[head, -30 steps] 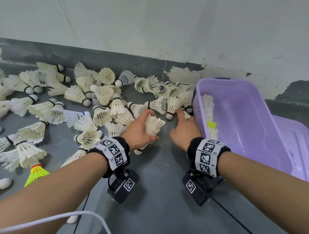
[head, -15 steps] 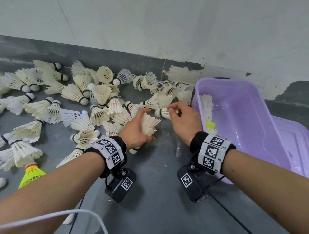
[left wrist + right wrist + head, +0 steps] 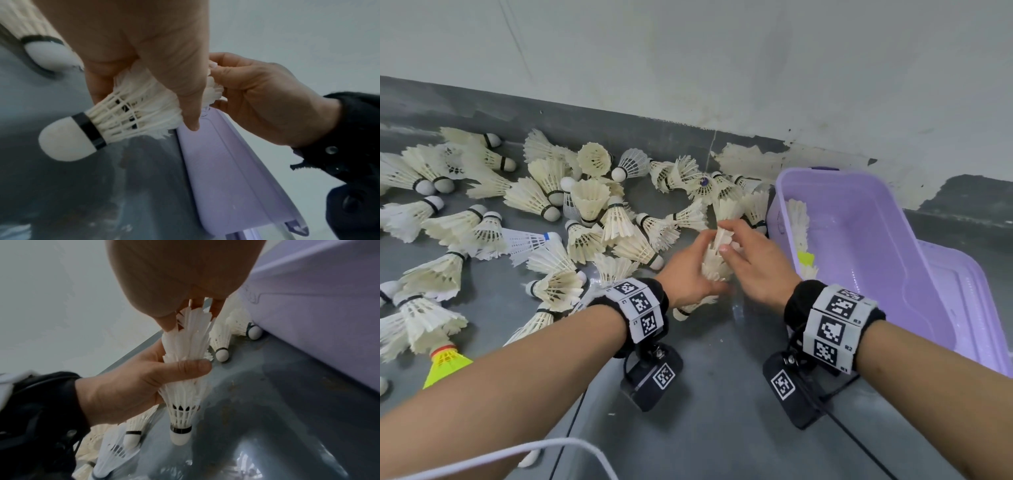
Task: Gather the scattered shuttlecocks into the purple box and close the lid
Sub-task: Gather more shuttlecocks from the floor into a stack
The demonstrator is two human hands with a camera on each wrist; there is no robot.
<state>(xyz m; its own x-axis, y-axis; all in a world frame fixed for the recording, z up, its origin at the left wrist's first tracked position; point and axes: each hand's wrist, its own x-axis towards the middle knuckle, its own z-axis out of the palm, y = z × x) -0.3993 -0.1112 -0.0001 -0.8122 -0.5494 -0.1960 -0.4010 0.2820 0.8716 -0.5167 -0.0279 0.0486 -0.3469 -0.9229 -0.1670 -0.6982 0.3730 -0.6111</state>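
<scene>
Many white feather shuttlecocks (image 3: 530,198) lie scattered on the grey floor, left of the open purple box (image 3: 822,173). A few shuttlecocks (image 3: 798,219) lie inside the box at its left wall. My left hand (image 3: 697,270) grips a nested stack of shuttlecocks (image 3: 714,263), cork end down (image 3: 68,139), thumb across the feathers (image 3: 185,369). My right hand (image 3: 726,236) pinches the feather tips of the top shuttlecock (image 3: 189,331), which sits in the stack's upper end. Both hands meet just left of the box.
The purple lid (image 3: 962,284) lies under or beside the box on its right. A yellow shuttlecock (image 3: 445,363) lies at far left. A white cable (image 3: 534,448) crosses the bottom. The wall (image 3: 722,68) runs close behind the pile and box.
My right hand took a shuttlecock from beside the box and brought it left onto the stack in my left hand. The left hand rose slightly with its stack.
</scene>
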